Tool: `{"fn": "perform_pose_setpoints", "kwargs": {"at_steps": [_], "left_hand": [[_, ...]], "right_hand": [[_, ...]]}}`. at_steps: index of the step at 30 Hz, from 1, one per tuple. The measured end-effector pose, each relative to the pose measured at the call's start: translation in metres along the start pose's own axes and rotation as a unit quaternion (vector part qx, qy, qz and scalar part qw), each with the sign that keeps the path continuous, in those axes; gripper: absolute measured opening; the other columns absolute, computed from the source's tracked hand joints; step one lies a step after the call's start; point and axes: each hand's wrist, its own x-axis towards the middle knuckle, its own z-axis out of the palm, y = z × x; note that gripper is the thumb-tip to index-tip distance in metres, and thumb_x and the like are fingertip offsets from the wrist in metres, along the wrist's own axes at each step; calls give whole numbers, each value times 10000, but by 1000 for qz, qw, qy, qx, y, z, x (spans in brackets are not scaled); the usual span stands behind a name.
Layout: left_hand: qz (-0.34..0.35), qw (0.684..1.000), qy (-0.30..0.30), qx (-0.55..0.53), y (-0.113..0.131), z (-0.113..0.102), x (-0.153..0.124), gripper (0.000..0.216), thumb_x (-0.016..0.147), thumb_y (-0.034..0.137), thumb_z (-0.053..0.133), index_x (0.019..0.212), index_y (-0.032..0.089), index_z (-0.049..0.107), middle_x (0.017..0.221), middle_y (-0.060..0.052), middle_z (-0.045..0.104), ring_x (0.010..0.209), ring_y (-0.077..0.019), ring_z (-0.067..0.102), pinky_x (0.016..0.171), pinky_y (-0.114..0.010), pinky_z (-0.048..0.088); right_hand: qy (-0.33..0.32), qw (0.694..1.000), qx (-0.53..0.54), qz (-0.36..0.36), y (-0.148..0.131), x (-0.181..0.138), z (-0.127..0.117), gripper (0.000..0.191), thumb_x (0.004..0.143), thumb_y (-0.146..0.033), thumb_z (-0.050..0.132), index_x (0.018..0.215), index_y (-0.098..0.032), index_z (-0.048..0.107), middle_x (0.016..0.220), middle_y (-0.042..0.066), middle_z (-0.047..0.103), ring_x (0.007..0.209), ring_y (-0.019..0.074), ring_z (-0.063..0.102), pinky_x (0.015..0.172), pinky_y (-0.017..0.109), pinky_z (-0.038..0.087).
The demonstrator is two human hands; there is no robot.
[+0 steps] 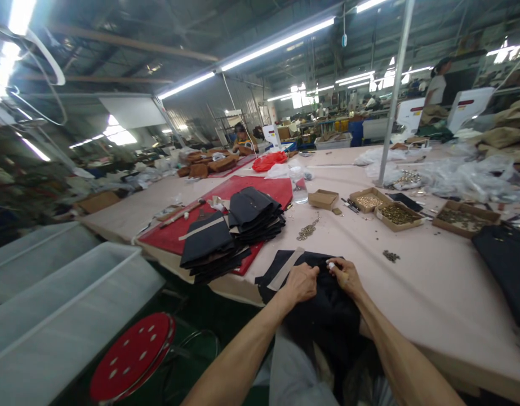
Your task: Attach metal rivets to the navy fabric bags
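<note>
A black fabric piece [327, 304] with a beige strip [286, 269] lies over the table's front edge and hangs down to my lap. My left hand [302, 282] is closed on its upper part, knuckles up. Close beside it on the right, my right hand [345, 275] pinches the same fabric near its far edge. Something white shows at the right fingertips; whether it is a finger wrap or a small part I cannot tell. To the left, stacks of black fabric pieces [255, 211] rest on a red mat [170, 234].
Cardboard trays of small metal parts [398, 216] stand right of centre, with loose metal rings [307, 231] nearer. A metal pole [395, 96] rises behind them. Black fabric [505, 265] lies far right. Left of the table are pale bins [69, 304] and a red stool [133, 355].
</note>
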Motion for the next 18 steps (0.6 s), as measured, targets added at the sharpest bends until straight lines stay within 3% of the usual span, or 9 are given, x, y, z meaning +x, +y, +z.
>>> {"fn": "perform_pose_setpoints", "kwargs": {"at_steps": [5,10,14,18], "left_hand": [[-127,989,36,-61,-9,-5,6,120,814,281,584,779,216,680,683,-69,617,719,-221,592,809,-336,431],[-236,970,9,-58,6,-3,10,152,801,269,588,823,227,732,771,-25,694,740,-174,619,730,-278,439],[-230,967,-18,-103,16,-9,14,164,779,246,602,839,195,745,828,-17,725,789,-158,640,737,-254,460],[-217,970,16,-112,32,-25,9,222,802,240,539,853,161,739,800,-45,722,754,-165,645,712,-259,484]], "right_hand": [[-7,996,-70,-50,-7,-5,0,261,738,-312,638,944,-214,765,961,80,726,858,237,649,792,350,518],[-41,981,-173,-74,-10,-9,1,226,708,-272,655,900,-235,769,932,51,690,728,177,601,690,302,489],[-61,975,-198,-78,-19,-7,2,184,731,-325,661,855,-234,764,922,43,688,755,176,606,702,290,482],[-85,970,-212,-87,-29,-15,7,213,746,-338,616,859,-240,768,898,51,700,830,216,639,775,326,502]]}}
